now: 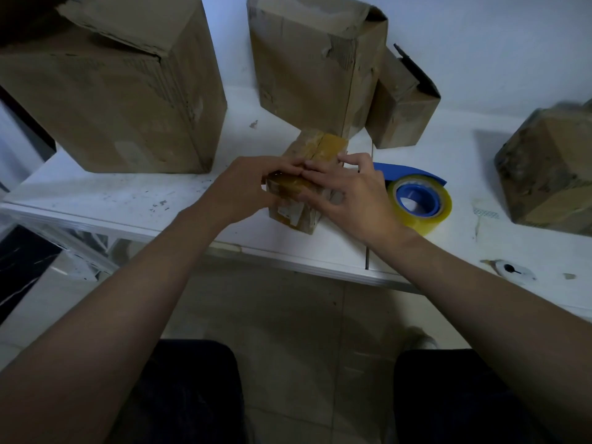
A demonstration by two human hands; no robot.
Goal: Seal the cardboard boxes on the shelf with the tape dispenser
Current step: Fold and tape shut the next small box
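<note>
A small narrow cardboard box (323,145) stands near the front edge of the white shelf (128,193), its top crossed by yellowish tape. My left hand (246,184) grips its left side, fingers pressed on the top. My right hand (355,193) lies flat over the top and right side, fingers spread, meeting the left fingertips. The blue tape dispenser (416,197) with a clear yellowish roll lies on the shelf just right of my right hand, untouched.
A large box (112,91) sits at the back left, a tall box (314,68) behind the small one, a smaller open box (403,100) to its right, and another box (551,168) at far right. A tape scrap (512,270) lies near the front edge.
</note>
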